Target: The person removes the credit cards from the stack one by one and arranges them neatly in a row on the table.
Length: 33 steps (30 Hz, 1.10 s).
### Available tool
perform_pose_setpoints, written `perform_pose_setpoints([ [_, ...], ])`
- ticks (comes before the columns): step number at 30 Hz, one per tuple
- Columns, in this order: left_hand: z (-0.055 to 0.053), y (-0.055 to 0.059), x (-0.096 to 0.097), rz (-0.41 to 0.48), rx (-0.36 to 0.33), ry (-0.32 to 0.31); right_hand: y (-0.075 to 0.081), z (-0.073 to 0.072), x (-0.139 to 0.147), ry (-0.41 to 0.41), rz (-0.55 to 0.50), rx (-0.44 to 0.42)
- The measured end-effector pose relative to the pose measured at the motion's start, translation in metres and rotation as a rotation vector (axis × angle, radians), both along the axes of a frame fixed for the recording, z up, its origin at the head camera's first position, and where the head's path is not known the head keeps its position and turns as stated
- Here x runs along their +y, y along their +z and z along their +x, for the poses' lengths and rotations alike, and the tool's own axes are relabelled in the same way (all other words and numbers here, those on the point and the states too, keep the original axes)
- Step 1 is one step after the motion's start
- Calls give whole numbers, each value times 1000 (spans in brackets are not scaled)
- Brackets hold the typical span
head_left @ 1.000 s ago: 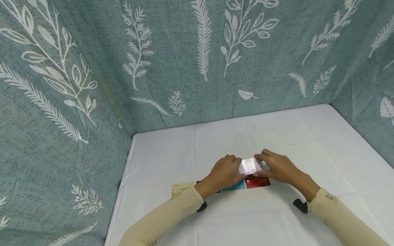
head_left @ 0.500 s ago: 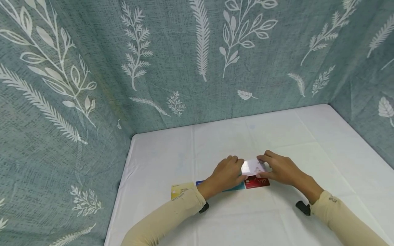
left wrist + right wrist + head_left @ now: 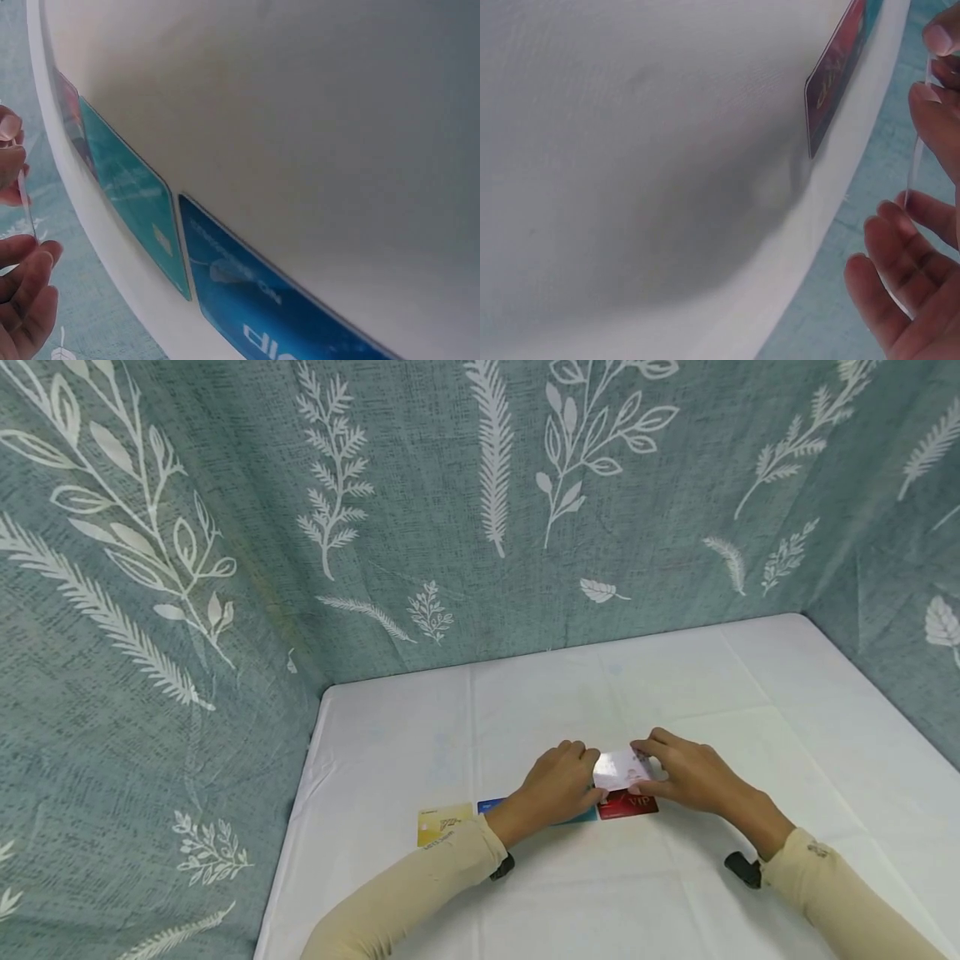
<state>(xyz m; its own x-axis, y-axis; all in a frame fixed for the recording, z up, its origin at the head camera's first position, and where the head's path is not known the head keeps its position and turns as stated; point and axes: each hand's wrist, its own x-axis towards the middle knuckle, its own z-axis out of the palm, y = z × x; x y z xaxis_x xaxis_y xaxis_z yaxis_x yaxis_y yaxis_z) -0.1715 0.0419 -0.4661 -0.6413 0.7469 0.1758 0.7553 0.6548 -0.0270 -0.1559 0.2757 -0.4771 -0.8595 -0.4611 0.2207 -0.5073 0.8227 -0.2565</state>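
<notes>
Between both hands, a thin, pale, glossy card (image 3: 621,770) with small pinkish prints is held above the table. My left hand (image 3: 557,783) pinches its left edge between thumb and fingers. On the opposite edge, my right hand (image 3: 693,777) grips it the same way. Edge-on, the card (image 3: 914,169) looks like a thin strip in the right wrist view. Just under it lies a red VIP card (image 3: 630,806), partly covered from the head camera. A teal card (image 3: 131,187) and a blue card (image 3: 262,292) continue the row beneath my left hand.
A yellow card (image 3: 442,823) lies at the left end of the row, partly behind the left sleeve (image 3: 420,881). White cloth covers the table (image 3: 405,735). A patterned green curtain (image 3: 420,510) hangs along the back and sides. Each wrist carries a black strap piece (image 3: 742,868).
Both hands have shifted slightly right with the pale card. Its glare has lessened, so the pinkish prints show. The row of cards on the table has stayed put.
</notes>
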Motion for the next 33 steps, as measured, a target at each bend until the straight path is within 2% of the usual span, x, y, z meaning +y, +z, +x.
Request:
perform_pose_setpoints([
  [10,1,-7,6,12,18,-22,-4,2,6,-11,14,-21],
  [22,2,-9,15,-22,-15,-15,-4,6,15,-7,-10,-59],
  [33,4,-9,22,-14,28,-46,-1,9,25,-17,-13,-92],
])
